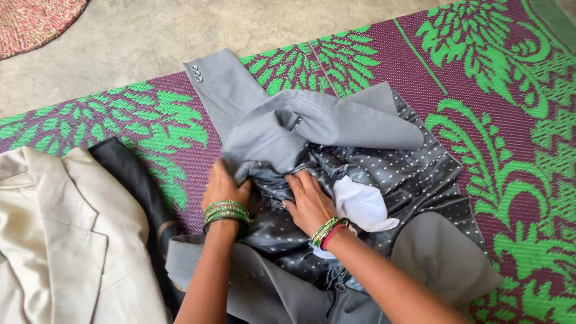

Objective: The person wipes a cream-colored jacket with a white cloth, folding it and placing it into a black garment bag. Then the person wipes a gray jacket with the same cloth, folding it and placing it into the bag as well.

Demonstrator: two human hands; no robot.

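a view from above of two bare hands working on a grey suit jacket [336, 120] spread on a woven floor mat [510, 120] patterned in purple and bright green leaf shapes. the jacket lies in the middle of the mat, opened so that its shiny grey lining [408, 174] with small pale dots faces up. one sleeve [225, 90] stretches toward the top left, with three buttons at its cuff.

the left hand [223, 189] is curled shut around a bunched fold of the jacket's outer grey cloth, fingers tucked under the fabric. green bangles [226, 212] circle that wrist.

the right hand [309, 201] lies palm down on the dotted lining, just beside the left hand, fingers loosely spread and pressing into the creased fabric; it is not clear whether it pinches any cloth. green and red bangles [327, 233] sit on that wrist. a white piece of inner cloth [362, 205] puffs out just to the right of this hand, touching the wrist.

at the lower left lies a cream jacket [66, 240], lapels up, and a black garment [135, 180] lies between it and the grey one. bare concrete floor [138, 36] shows above the mat, with the edge of a pinkish round mat [33, 21] in the top left corner.
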